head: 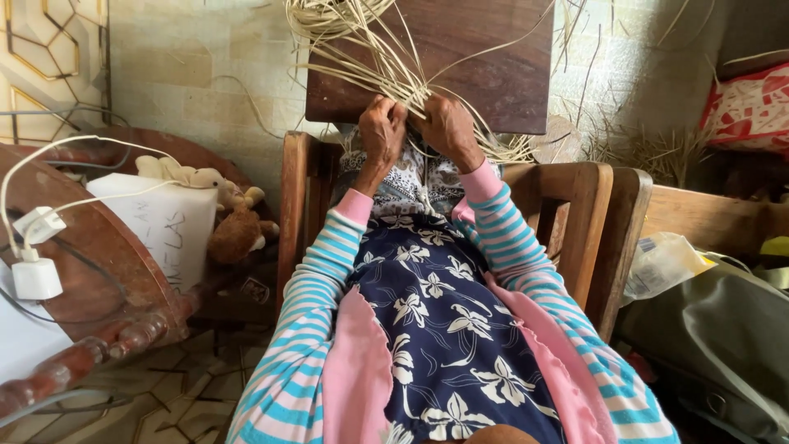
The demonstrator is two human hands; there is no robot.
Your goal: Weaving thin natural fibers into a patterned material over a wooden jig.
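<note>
Striped sleeves (pixel 509 247) in blue, white and pink are lying nearest the camera, running up over a navy floral dress (pixel 444 329) toward both hands. Left hand (pixel 383 131) is gripping the straw strips (pixel 386 62) at the point where they gather; its fingers are curled shut around the bundle. Right hand (pixel 449 127) is sitting just beside it, touching the same gathering point, fingers closed on the strips likewise.

Strips are showing as pale yellow, thin, flat and flexible. They are converging into a tight cluster between the two hands and fanning outward above and to both sides, some curling in loose loops. Whether the cluster is woven or merely bunched cannot be told.

Bundle is resting against the near edge of a dark wooden board (pixel 485 74), which is lying past the hands above a wooden chair frame (pixel 300 205).

At left, a white box (pixel 168 226) is standing with a plush toy (pixel 234 222) beside it, and a white charger (pixel 37 275) is lying on a round table (pixel 99 279).
</note>
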